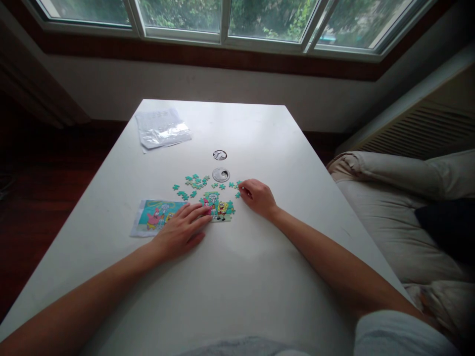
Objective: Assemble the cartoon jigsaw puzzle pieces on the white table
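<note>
My left hand [183, 226] lies flat with its fingers stretched out. Its fingertips rest on the left edge of a partly joined jigsaw puzzle [222, 210] with cartoon figures on it. Part of the picture card [152, 216], which shows similar figures, is covered by this hand. To the right of the joined part, my right hand [259, 198] has its thumb and forefinger pinched together at a small teal puzzle piece [239, 185]. Several loose puzzle pieces [196, 182], mostly teal, are scattered just beyond the joined part.
A clear plastic bag with paper [163, 129] lies at the far left of the white table [252, 287]. Two round cable-hole fittings [221, 174] sit in the tabletop beyond the pieces. A beige sofa [393, 207] stands to the right, and a window [222, 22] is ahead.
</note>
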A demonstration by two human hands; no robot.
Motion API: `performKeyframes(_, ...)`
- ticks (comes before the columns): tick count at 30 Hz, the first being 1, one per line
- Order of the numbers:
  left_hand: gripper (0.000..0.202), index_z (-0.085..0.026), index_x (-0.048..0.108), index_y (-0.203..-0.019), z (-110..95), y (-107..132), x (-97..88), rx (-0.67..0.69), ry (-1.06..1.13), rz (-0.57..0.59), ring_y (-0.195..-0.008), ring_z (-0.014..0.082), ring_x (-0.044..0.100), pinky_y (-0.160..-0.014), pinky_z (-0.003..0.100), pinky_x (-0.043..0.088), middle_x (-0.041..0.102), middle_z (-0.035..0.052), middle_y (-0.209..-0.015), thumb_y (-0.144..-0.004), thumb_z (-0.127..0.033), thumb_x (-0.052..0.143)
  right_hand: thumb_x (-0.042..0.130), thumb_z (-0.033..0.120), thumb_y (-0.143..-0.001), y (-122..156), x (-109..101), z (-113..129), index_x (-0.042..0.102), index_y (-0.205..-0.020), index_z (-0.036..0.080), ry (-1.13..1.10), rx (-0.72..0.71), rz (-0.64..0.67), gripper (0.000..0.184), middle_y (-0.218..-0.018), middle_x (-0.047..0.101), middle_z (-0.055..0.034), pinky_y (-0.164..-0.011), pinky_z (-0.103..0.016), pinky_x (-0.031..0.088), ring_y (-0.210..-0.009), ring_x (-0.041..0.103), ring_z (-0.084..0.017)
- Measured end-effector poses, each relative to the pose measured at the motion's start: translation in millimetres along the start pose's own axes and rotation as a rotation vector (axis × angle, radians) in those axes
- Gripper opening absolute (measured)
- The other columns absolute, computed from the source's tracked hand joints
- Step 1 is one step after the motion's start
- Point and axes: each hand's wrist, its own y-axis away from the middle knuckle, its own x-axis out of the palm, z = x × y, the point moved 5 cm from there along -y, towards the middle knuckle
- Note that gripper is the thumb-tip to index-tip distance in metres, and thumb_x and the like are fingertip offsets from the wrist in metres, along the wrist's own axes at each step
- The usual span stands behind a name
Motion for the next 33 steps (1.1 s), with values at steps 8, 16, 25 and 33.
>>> performKeyframes(8, 0.046, -0.027, 0.05, -0.147, 0, 1, 1.5, -0.026, -0.011, 0.012, -0.147, 0.0279, 0.037, -0.125, 0.054, 0.026, 0.044, 0.0055, -0.158, -0.101, -0.029, 0.05, 0.057, 0.023, -0.096, 4, -2, 6, 0.068, -0.111, 0.024, 0.025, -0.026, 0.069, 0.018, -0.096, 0.063, -0.0072, -0.083, -0.034, 0.046, -0.094, 0.055, -0.023)
performKeyframes(16, 0.046, -0.026, 0.05, -0.147, -1, 1, 0.7, -0.028, -0.013, 0.027, -0.148, 0.028, 0.036, -0.125, 0.055, 0.026, 0.044, 0.0057, -0.158, -0.101, -0.031, 0.049, 0.055, 0.024, -0.098, 4, -6, 6, 0.069, -0.105, 0.025, 0.015, -0.071, 0.147, 0.015, -0.098, 0.062, -0.0073, -0.084, -0.035, 0.046, -0.095, 0.054, -0.023)
performKeyframes(25, 0.045, -0.026, 0.049, -0.147, 0, 1, 0.5, -0.013, -0.027, 0.035, -0.148, 0.0277, 0.035, -0.125, 0.054, 0.025, 0.042, 0.005, -0.16, -0.102, -0.032, 0.048, 0.061, 0.028, -0.096, 2, -8, 9, 0.068, -0.105, 0.025, -0.018, -0.088, 0.224, 0.012, -0.1, 0.06, -0.0073, -0.087, -0.036, 0.045, -0.097, 0.053, -0.023)
performKeyframes(33, 0.046, -0.026, 0.049, -0.147, 1, 2, 2.1, -0.01, -0.025, 0.03, -0.148, 0.0278, 0.035, -0.125, 0.054, 0.025, 0.042, 0.0058, -0.159, -0.102, -0.032, 0.048, 0.063, 0.026, -0.095, 1, -10, 11, 0.064, -0.096, 0.023, -0.043, -0.052, 0.245, 0.004, -0.102, 0.061, -0.0074, -0.088, -0.036, 0.044, -0.099, 0.054, -0.024)
